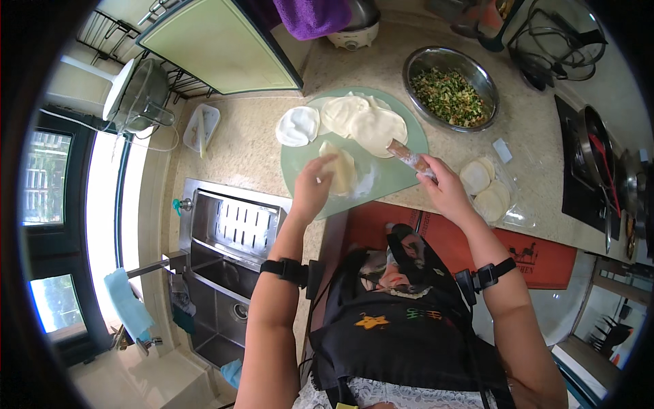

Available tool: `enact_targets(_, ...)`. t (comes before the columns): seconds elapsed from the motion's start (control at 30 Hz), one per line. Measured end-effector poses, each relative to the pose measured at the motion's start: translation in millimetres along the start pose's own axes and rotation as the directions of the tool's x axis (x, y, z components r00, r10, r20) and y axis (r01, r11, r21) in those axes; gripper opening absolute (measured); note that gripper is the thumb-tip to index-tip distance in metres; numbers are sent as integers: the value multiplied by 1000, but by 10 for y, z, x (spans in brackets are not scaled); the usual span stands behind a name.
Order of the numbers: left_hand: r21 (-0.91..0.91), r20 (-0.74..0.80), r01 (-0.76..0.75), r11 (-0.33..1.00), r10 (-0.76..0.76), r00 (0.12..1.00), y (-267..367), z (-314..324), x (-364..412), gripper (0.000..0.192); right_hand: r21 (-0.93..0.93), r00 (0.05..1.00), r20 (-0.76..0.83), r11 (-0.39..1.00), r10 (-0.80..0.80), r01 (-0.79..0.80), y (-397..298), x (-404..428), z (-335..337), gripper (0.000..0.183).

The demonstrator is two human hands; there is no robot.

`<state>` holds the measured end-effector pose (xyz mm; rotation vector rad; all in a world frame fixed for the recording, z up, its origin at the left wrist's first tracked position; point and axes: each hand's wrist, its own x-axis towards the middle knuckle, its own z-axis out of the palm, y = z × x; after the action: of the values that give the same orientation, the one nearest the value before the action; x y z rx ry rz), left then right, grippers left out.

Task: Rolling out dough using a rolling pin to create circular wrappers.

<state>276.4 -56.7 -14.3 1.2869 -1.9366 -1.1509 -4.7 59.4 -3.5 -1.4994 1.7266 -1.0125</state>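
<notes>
My right hand (443, 188) is closed around one end of a short wooden rolling pin (409, 156) dusted with flour. The pin's other end points up and left over the green mat (415, 134). My left hand (314, 185) is at a small dough piece (343, 171) on the mat; motion blur hides whether the fingers grip it. Behind it on the mat lie several thin, overlapping rolled dough rounds (378, 128). A white dish of flour (298, 127) stands at the mat's left edge. Loose flour marks the mat to the right of the small dough piece.
A steel bowl of chopped filling (451, 89) stands at the back right. Small dough rounds (490, 197) lie on clear plastic near the right front. A hob (577, 168) with pans is far right, a steel sink (232, 225) to the left. A plastic tray (214, 122) sits behind the sink.
</notes>
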Motion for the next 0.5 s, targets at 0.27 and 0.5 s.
enact_targets(0.27,-210,424,200,957,-95,901,683,-287,34,45,84,998,0,995,61,-61,-8,245,-44,41)
enact_targets(0.5,154,382,304,940,-341,859,-220,-578,173,52,-40,990,136,999,-29,35,-122,301,525,40)
